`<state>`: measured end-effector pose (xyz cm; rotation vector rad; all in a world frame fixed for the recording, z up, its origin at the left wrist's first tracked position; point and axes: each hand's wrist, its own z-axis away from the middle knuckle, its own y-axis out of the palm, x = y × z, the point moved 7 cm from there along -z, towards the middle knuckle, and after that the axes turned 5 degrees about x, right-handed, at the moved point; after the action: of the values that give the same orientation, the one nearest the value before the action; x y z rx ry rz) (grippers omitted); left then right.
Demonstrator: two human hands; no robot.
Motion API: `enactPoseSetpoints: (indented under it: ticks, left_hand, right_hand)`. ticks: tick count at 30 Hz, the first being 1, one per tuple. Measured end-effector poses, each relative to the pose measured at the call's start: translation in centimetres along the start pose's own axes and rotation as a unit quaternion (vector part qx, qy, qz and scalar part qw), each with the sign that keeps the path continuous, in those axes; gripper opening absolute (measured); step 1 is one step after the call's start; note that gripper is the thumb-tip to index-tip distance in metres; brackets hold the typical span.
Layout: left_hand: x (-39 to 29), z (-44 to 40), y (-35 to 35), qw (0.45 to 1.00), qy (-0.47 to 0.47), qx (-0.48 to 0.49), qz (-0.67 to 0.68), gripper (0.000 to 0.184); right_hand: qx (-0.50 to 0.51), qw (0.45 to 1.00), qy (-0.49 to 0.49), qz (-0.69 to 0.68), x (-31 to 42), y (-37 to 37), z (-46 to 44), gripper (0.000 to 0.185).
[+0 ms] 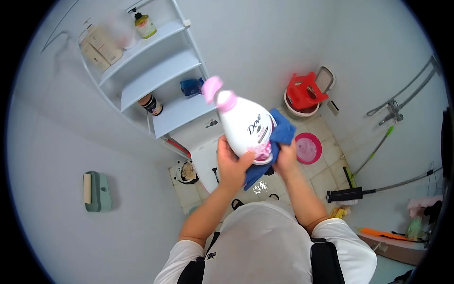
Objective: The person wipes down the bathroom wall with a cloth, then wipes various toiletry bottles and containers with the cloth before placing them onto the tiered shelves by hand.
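Observation:
A white Dove pump bottle (243, 120) with a pink pump head (212, 88) is held up in front of me, tilted to the left. My left hand (232, 163) grips its lower left side, the thumb across the front near the pink flower print. On the bottle's right side, my right hand (285, 158) is closed around a blue cloth (283, 128) pressed against it. The cloth also hangs below the base. Part of the right fingers is hidden behind the cloth and bottle.
A white corner shelf (161, 71) at upper left carries several bottles. On the tiled floor are a pink basin (308, 148) with liquid and a red stool (305, 91) in a white bucket (301, 112). A shower mixer (392, 112) and a green-ended squeegee (350, 178) are at the right.

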<state>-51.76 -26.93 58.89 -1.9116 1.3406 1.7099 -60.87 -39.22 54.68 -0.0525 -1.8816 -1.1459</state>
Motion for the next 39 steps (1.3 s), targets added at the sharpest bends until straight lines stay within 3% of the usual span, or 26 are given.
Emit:
enactPoseSetpoints:
  ticks: [2,4,5,7,10,14,18,21,25,27,29,30,32,33,35,38,39]
  left_hand:
    - [-2.6,-1.1,-0.6,0.998,0.02,0.058,0.024,0.087]
    - [-4.8,-3.5,0.4,0.986,-0.015,0.138,0.091,0.08]
    - [-5.5,-4.4,0.4,0.982,-0.007,0.146,0.118,0.064]
    - [-6.1,-5.6,-0.9,0.984,-0.033,0.086,0.153,0.037]
    - [-5.9,-5.8,-2.5,0.998,0.024,-0.011,0.063,0.017]
    - [-5.1,-4.9,-2.9,0.991,0.076,-0.107,0.035,0.008]
    - [-6.5,-2.8,-0.3,0.946,0.267,-0.117,-0.144,0.009]
    - [-6.0,-0.6,1.7,0.876,0.4,-0.053,-0.265,0.01]
    - [-4.9,2.0,3.1,0.775,0.476,0.055,-0.411,0.017]
    - [-4.4,1.4,1.6,0.792,0.434,0.041,-0.426,0.015]
    - [-4.9,-0.7,-0.7,0.82,0.379,0.005,-0.429,0.013]
    - [-4.0,-1.8,-3.0,0.864,0.326,-0.035,-0.382,0.008]
    - [-2.0,-3.9,-8.3,0.969,0.172,-0.12,-0.128,0.003]
    - [-0.7,-4.4,-10.7,0.982,0.09,-0.162,0.027,0.003]
    - [-0.1,-4.0,-13.4,0.981,0.035,-0.169,0.092,0.005]
    - [0.9,-3.7,-15.6,0.961,-0.027,-0.18,0.208,0.008]
    - [1.4,-3.5,-15.9,0.951,-0.047,-0.182,0.247,0.009]
  right_hand:
    - [0.057,0.991,0.119,-0.024,1.0,1.1,-1.1,0.044]
    - [0.076,0.982,0.173,0.0,1.6,2.7,-1.1,0.036]
    - [0.065,0.973,0.221,-0.018,0.3,1.8,-1.5,0.033]
    - [0.061,0.96,0.263,-0.074,-1.2,1.8,-1.8,0.03]
    - [0.007,0.937,0.312,-0.156,-2.6,1.6,-1.5,0.031]
    - [-0.072,0.952,0.262,-0.144,-1.8,1.7,-0.5,0.032]
    - [-0.132,0.98,0.114,-0.095,-2.5,2.4,0.3,0.03]
    - [-0.123,0.972,0.137,-0.146,-2.6,4.3,0.5,0.031]
    - [-0.141,0.955,0.225,-0.136,-4.3,4.4,1.9,0.036]
    - [-0.122,0.967,0.217,-0.055,-3.2,5.5,2.4,0.033]
    - [-0.022,0.971,0.237,0.035,-4.4,5.2,2.7,0.03]
    - [0.069,0.964,0.25,0.051,-4.1,5.6,3.2,0.028]
    - [0.104,0.967,0.23,0.039,-1.3,5.8,3.7,0.03]
    - [0.123,0.968,0.217,0.032,-0.2,5.5,3.6,0.031]
    - [0.032,0.951,0.293,-0.098,-0.1,1.2,3.1,0.035]
    - [0.15,0.975,0.102,-0.129,7.3,0.3,3.5,0.04]
    - [0.142,0.98,0.057,-0.124,9.3,0.4,3.1,0.039]
